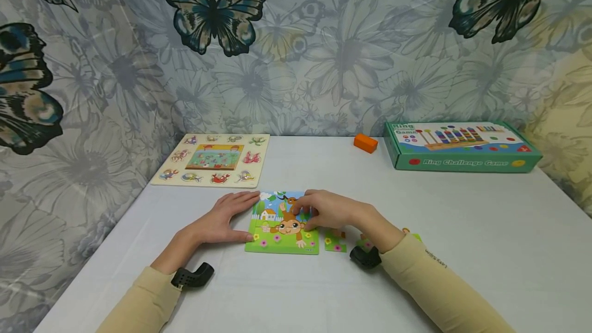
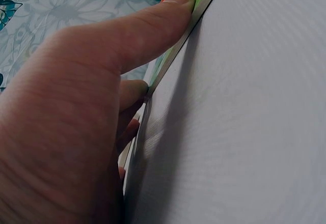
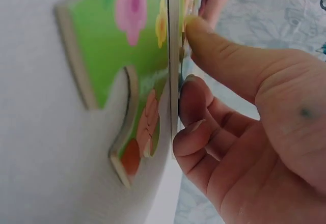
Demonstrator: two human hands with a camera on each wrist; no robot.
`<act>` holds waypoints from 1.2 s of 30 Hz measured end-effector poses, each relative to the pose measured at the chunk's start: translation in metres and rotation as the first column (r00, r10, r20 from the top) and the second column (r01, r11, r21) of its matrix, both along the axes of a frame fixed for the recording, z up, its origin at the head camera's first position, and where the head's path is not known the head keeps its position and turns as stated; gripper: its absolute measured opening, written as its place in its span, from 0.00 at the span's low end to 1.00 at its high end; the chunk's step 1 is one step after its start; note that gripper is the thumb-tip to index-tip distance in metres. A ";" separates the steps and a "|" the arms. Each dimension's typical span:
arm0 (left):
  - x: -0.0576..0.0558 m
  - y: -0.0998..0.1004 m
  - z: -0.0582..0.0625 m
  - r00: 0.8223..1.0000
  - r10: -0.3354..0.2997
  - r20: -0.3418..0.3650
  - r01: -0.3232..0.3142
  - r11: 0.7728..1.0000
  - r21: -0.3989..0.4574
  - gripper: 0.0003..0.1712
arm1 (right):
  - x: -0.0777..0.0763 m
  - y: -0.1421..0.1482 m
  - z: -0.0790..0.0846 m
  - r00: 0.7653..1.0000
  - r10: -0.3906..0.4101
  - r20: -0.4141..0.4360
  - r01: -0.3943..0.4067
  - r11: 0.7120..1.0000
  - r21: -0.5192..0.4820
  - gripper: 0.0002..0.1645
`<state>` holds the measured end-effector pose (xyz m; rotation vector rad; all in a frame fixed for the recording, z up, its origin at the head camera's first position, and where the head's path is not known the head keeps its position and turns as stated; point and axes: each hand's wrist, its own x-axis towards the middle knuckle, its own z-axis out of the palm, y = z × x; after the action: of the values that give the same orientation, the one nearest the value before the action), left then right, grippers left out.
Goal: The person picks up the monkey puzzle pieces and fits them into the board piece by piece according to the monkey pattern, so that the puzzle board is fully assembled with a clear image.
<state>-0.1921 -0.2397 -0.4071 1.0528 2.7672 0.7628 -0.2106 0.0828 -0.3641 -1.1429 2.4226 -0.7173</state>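
A jigsaw puzzle [image 1: 277,243] with a cartoon monkey, a house and flowers lies flat on the white table. My left hand [image 1: 226,220] steadies its left side, thumb at the lower left edge and fairly straight fingers at the top left corner. Over the upper right part, my right hand [image 1: 326,209] has its thumb and bent fingers around a puzzle piece, largely hidden under them. In the right wrist view the thumb [image 3: 219,51] and fingertips meet the puzzle surface. Just right of the puzzle lies a loose green piece [image 3: 97,46] with flowers.
More loose pieces [image 1: 365,243] lie partly hidden behind the right wrist. A wooden board with sea animals [image 1: 210,179] lies at the back left. An orange block [image 1: 365,143] and a green Ring Challenge Game box [image 1: 462,162] stand at the back right, before a butterfly-patterned wall [image 1: 342,76].
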 end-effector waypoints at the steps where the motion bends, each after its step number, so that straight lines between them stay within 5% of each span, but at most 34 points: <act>1: 0.000 0.000 0.000 1.000 0.001 0.000 -0.001 1.000 0.000 0.55 | -0.001 0.000 0.000 1.000 0.001 0.003 -0.001 1.000 -0.005 0.17; 19: 0.000 0.000 0.000 1.000 -0.002 0.005 0.002 1.000 0.002 0.55 | -0.009 0.028 0.020 0.999 -0.050 0.006 0.051 0.993 -0.107 0.23; 36: 0.000 0.001 0.001 1.000 -0.005 -0.005 0.005 1.000 0.002 0.55 | 0.000 0.062 0.008 0.996 -0.075 0.056 0.079 0.994 -0.073 0.23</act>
<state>-0.1918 -0.2392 -0.4064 1.0632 2.7679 0.7631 -0.2108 0.1450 -0.3564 -1.0493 2.4242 -0.8583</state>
